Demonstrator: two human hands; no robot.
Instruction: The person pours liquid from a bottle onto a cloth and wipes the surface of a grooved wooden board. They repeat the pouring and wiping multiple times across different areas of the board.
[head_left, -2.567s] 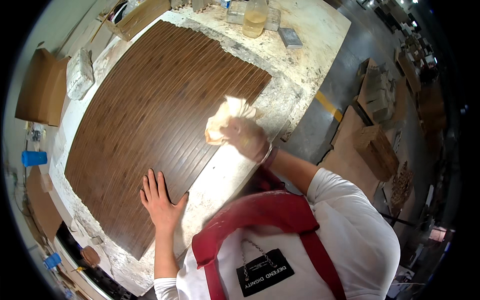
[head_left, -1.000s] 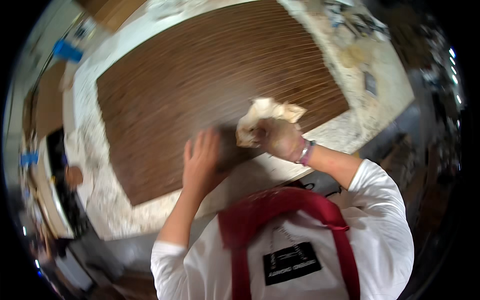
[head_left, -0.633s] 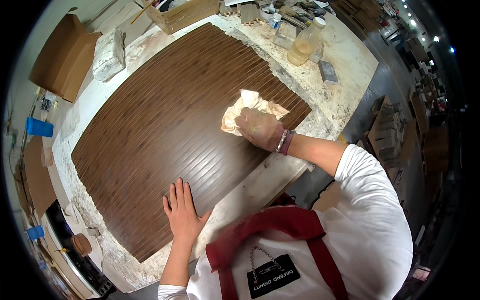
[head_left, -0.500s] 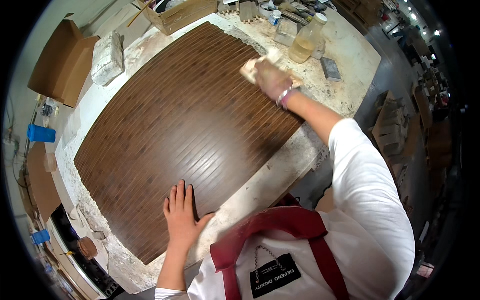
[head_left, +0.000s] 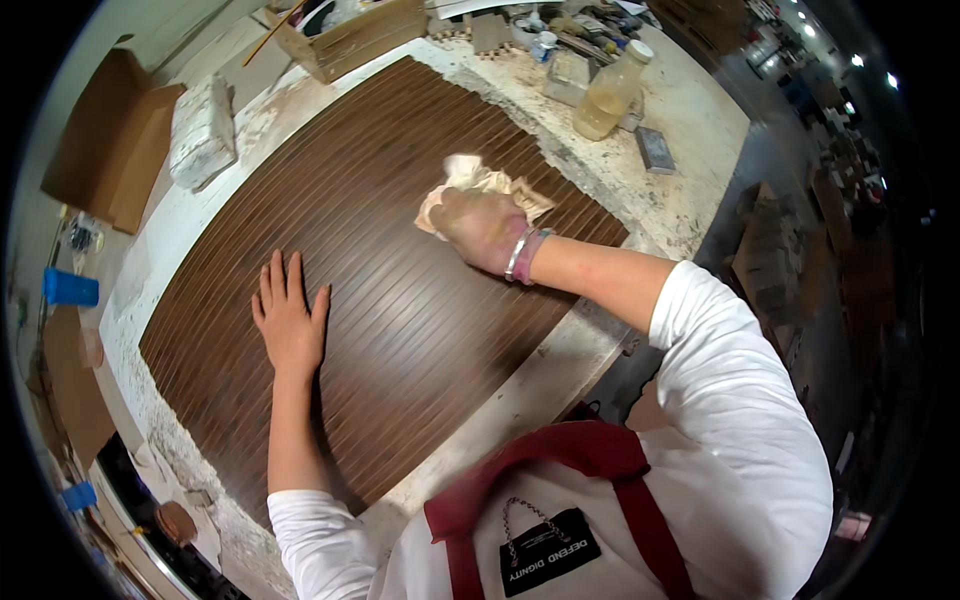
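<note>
A dark brown wooden panel [head_left: 380, 330] with many fine parallel grooves lies flat on the white, stained worktable [head_left: 690, 205]. My right hand [head_left: 482, 230] presses a crumpled cream cloth [head_left: 485, 180] onto the panel's right-hand half; the fingers are closed over it and partly hidden by the cloth. On the left half of the panel rests my left hand [head_left: 288, 320], palm down with its fingers stretched out and nothing in it.
Beyond the panel stand a bottle of yellowish liquid [head_left: 610, 95], a grey block [head_left: 655, 150] and a cardboard box [head_left: 370, 40]. To the left are a white wrapped bundle [head_left: 203, 135], an open brown carton [head_left: 110, 140] and a blue cup [head_left: 70, 287].
My right hand has drawn the cloth from the panel's far right edge in toward its middle. My left hand has slid forward and left, from the near edge further onto the panel.
</note>
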